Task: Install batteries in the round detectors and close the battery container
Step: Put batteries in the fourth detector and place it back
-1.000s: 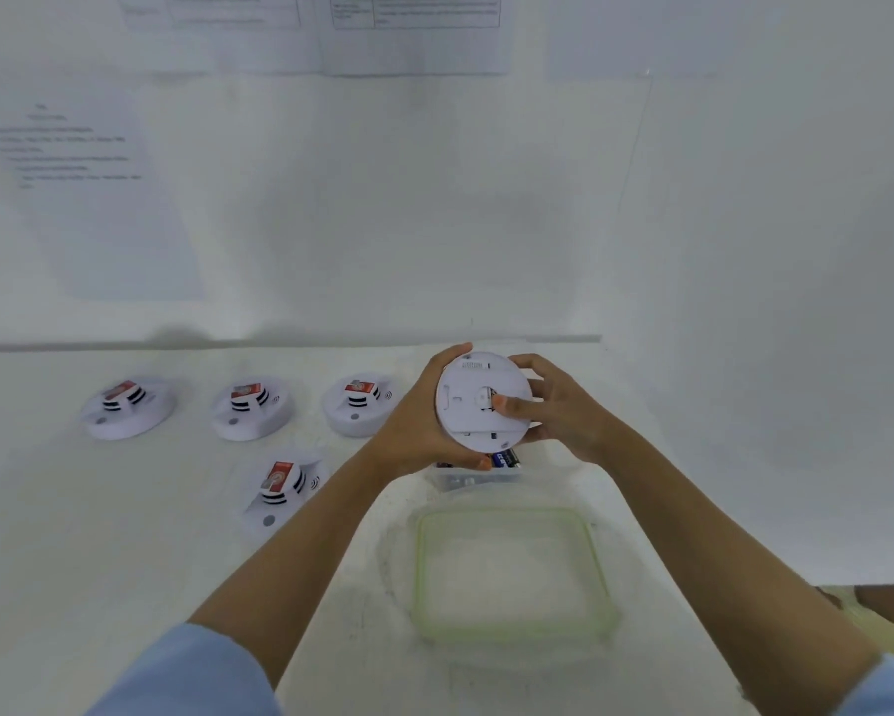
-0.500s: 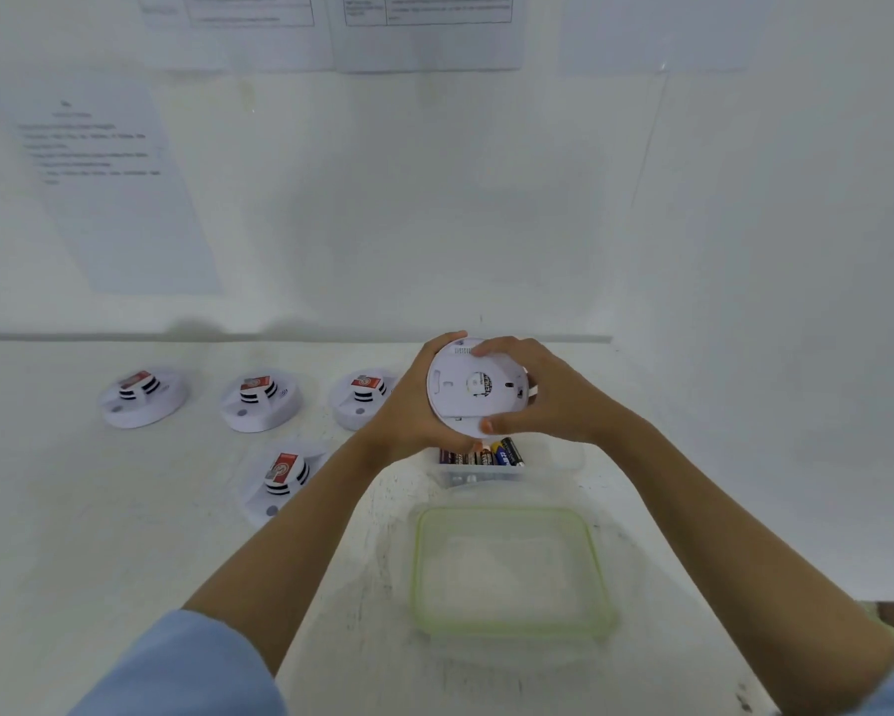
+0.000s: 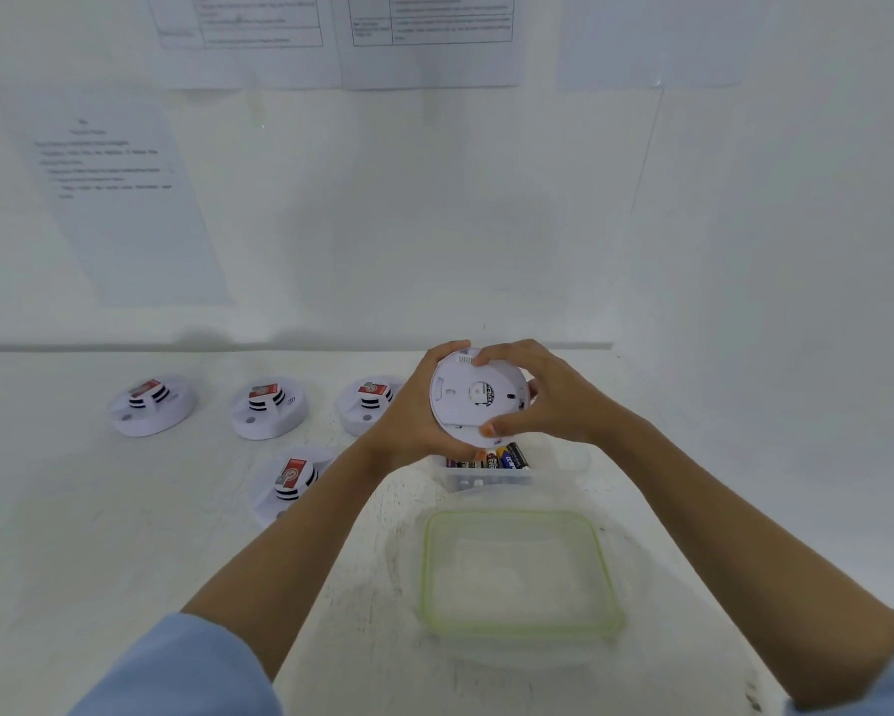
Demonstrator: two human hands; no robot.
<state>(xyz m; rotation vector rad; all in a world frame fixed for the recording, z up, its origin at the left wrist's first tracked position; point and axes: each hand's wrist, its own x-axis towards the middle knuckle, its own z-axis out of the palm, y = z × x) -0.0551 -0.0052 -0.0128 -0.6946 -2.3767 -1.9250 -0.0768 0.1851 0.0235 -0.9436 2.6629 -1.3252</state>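
Note:
I hold a round white detector (image 3: 473, 392) up with its flat back facing me, above the table. My left hand (image 3: 413, 421) grips its left rim and my right hand (image 3: 543, 400) wraps over its top and right rim. Just under it stands a clear battery container (image 3: 488, 475) with several batteries (image 3: 506, 459) inside. The container's lid (image 3: 517, 573), clear with a green rim, lies flat on the table nearer to me.
Several other white detectors with red labels lie on the white table: three in a row at the left (image 3: 150, 405) (image 3: 269, 405) (image 3: 369, 403) and one closer (image 3: 292, 480). A white wall with paper sheets (image 3: 119, 198) rises behind the table.
My right hand moved from pressing on the detector's back to gripping its top and right rim. The detector has turned a little between my hands.

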